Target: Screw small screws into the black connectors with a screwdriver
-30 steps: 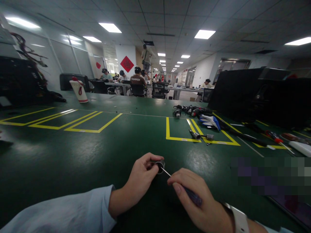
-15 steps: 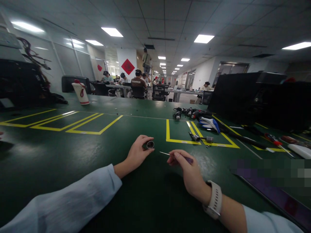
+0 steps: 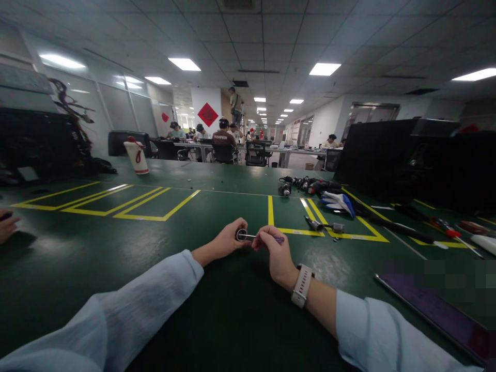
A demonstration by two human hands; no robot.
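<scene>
Between the thumb and fingers of my left hand (image 3: 228, 239) is a small round metal connector shell (image 3: 241, 235), its open end turned toward me. My right hand (image 3: 273, 253) grips the purple handle of a thin screwdriver (image 3: 250, 236). The screwdriver's shaft points left and its tip is at the mouth of the shell; how deep it reaches I cannot tell. Both hands are just above the green table. To their right, two metal connector parts (image 3: 314, 224) (image 3: 338, 228) lie by the yellow tape.
Yellow tape (image 3: 139, 216) marks boxes on the green table (image 3: 217, 206). Several connectors (image 3: 285, 187), a blue-white glove (image 3: 338, 202) and a red screwdriver (image 3: 451, 232) lie right. A phone-like slab (image 3: 430, 310) is near right. A cup (image 3: 136, 156) stands far left. Another person's hand (image 3: 6, 225) shows left.
My right hand has moved left, bringing the screwdriver tip to the shell's opening. My left hand still holds the shell. The other person's hand has come further into view at the left.
</scene>
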